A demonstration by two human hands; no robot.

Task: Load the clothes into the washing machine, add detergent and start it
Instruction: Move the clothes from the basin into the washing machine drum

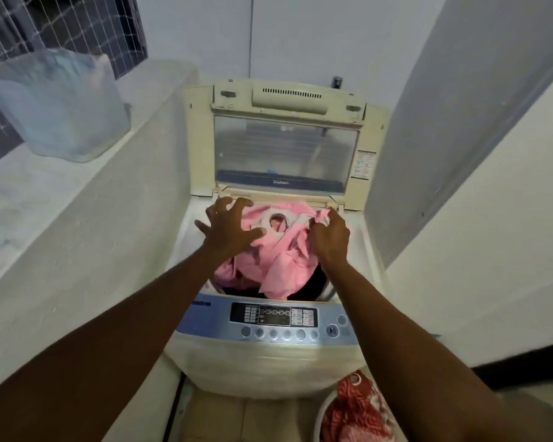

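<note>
A cream top-loading washing machine stands in front of me with its folding lid raised at the back. A pink garment with a white patch lies heaped in the drum opening, partly over the rim. My left hand hovers with fingers spread and bent over the garment's left side; whether it touches the cloth is unclear. At the garment's right edge, my right hand pinches a fold of the pink cloth. The blue control panel with round buttons faces me.
A basin with red-and-white patterned cloth sits on the floor at the lower right. A clear plastic bag rests on the white ledge to the left. A wall stands close on the right.
</note>
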